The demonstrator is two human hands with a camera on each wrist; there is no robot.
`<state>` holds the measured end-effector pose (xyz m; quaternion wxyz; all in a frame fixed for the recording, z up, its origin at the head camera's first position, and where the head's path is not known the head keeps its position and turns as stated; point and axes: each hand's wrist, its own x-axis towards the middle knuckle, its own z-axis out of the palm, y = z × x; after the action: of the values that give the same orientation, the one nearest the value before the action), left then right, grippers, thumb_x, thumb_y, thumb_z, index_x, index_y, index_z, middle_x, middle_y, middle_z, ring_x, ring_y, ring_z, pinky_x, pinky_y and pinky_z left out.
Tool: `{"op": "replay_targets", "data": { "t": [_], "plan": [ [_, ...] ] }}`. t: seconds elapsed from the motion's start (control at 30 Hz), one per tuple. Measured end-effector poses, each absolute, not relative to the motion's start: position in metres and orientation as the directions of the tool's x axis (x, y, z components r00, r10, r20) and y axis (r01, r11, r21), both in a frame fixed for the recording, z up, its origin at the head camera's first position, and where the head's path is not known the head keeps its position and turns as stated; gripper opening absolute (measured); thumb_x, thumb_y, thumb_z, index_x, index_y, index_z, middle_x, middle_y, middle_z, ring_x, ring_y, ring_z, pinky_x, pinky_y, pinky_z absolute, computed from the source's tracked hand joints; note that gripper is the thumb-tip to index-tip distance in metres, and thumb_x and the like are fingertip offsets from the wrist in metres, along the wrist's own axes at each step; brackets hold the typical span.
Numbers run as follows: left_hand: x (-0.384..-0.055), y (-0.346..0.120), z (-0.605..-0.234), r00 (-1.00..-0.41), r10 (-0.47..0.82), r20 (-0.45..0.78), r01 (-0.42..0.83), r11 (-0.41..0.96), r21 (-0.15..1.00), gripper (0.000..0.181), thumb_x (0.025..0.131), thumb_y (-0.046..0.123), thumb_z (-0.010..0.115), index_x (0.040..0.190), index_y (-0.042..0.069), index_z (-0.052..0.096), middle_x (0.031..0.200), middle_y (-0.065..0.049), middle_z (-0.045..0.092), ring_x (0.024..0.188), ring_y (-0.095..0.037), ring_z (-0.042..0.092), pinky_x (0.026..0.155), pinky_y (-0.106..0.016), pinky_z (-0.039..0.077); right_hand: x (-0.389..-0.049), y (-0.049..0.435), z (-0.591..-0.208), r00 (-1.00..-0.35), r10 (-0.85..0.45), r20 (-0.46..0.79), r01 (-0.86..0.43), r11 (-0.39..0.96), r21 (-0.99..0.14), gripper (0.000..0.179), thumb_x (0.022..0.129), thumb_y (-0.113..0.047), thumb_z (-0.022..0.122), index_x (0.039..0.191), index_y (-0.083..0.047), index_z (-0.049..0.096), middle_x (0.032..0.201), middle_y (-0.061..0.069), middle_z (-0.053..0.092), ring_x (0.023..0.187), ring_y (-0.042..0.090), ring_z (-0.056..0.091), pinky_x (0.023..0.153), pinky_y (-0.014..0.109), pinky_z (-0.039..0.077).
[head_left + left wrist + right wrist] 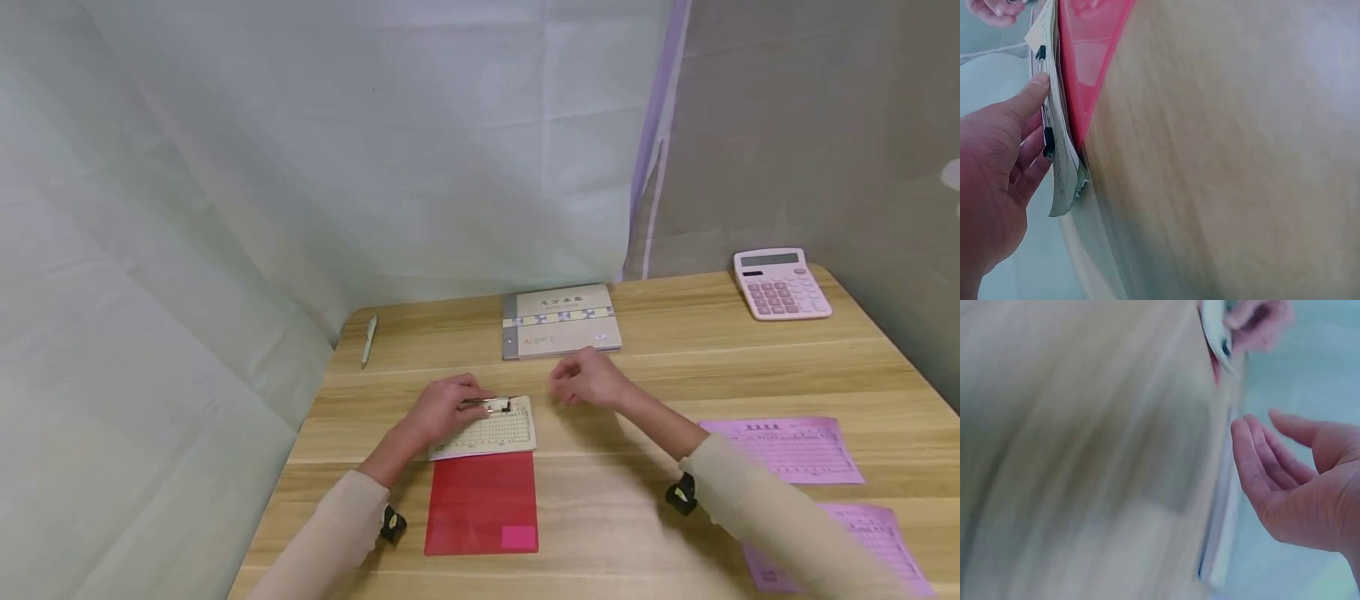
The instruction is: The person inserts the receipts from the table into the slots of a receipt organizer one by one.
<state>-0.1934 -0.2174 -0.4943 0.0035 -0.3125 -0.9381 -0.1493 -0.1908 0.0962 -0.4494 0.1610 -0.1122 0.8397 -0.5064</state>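
A cream pad of printed forms (495, 429) lies partly over a red see-through folder (483, 504) in the middle of the desk. My left hand (447, 410) grips the pad at its far edge, thumb on top and fingers below. Two black binder clips (1048, 142) sit along that edge, one on either side of the thumb in the left wrist view. To the right of the pad, my right hand (588, 379) hovers with loosely bent fingers and holds nothing. The right wrist view shows a gap between its thumb and fingers (1252, 453).
A grey and white booklet (562, 329) lies at the back, just beyond my right hand. A pen (369, 342) rests at the back left, a pink calculator (783, 287) at the back right. Two pink printed forms (795, 450) lie at the right, partly under my right sleeve.
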Motion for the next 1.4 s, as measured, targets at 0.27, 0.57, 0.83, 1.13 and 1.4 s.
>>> {"op": "replay_targets", "data": {
  "t": [0.27, 0.57, 0.83, 1.13, 1.4],
  "plan": [
    [-0.197, -0.221, -0.495, -0.813, 0.573, 0.106, 0.561, 0.721, 0.407, 0.031, 0.096, 0.029, 0.082, 0.126, 0.021, 0.08, 0.107, 0.009, 0.067, 0.09, -0.01, 0.058, 0.081, -0.032, 0.051, -0.187, 0.177, -0.421, -0.903, -0.424, -0.071, -0.148, 0.461, -0.875, 0.033, 0.103, -0.015, 0.072, 0.126, 0.008, 0.071, 0.11, 0.017, 0.077, 0.097, 0.032, 0.072, 0.082, 0.045, 0.059],
    [-0.2, -0.225, -0.498, -0.858, 0.513, 0.027, 0.449, 0.725, 0.522, 0.038, 0.095, 0.032, 0.083, 0.131, 0.026, 0.078, 0.118, 0.01, 0.067, 0.105, -0.012, 0.062, 0.092, -0.037, 0.053, -0.16, 0.28, -0.406, -0.903, -0.427, -0.044, -0.209, 0.527, -0.823, 0.036, 0.106, -0.016, 0.068, 0.136, 0.003, 0.068, 0.129, 0.018, 0.073, 0.112, 0.018, 0.071, 0.088, 0.029, 0.058],
    [-0.201, -0.228, -0.499, -0.853, 0.521, 0.03, 0.438, 0.683, 0.585, 0.039, 0.093, 0.031, 0.084, 0.131, 0.028, 0.077, 0.121, 0.012, 0.068, 0.106, -0.01, 0.063, 0.092, -0.034, 0.055, -0.131, 0.355, -0.422, -0.947, -0.318, -0.052, -0.177, 0.648, -0.74, 0.042, 0.104, -0.018, 0.071, 0.142, 0.0, 0.065, 0.135, 0.012, 0.071, 0.107, -0.004, 0.065, 0.082, 0.023, 0.055],
    [-0.201, -0.228, -0.5, -0.852, 0.522, 0.037, 0.431, 0.661, 0.614, 0.047, 0.091, 0.032, 0.087, 0.135, 0.026, 0.075, 0.132, 0.005, 0.069, 0.121, -0.017, 0.064, 0.102, -0.043, 0.053, -0.112, 0.41, -0.446, -0.977, -0.197, -0.08, -0.096, 0.744, -0.662, 0.043, 0.099, -0.017, 0.077, 0.134, 0.007, 0.068, 0.119, 0.01, 0.077, 0.092, -0.009, 0.06, 0.073, 0.023, 0.053],
    [-0.197, -0.227, -0.499, -0.855, 0.518, 0.024, 0.421, 0.667, 0.615, 0.047, 0.092, 0.03, 0.086, 0.136, 0.025, 0.075, 0.132, 0.007, 0.069, 0.118, -0.013, 0.064, 0.1, -0.04, 0.054, -0.097, 0.429, -0.46, -0.982, -0.145, -0.118, -0.045, 0.799, -0.6, 0.037, 0.099, -0.015, 0.077, 0.124, 0.012, 0.071, 0.112, 0.024, 0.076, 0.085, -0.012, 0.056, 0.068, 0.024, 0.053]
  ]
}}
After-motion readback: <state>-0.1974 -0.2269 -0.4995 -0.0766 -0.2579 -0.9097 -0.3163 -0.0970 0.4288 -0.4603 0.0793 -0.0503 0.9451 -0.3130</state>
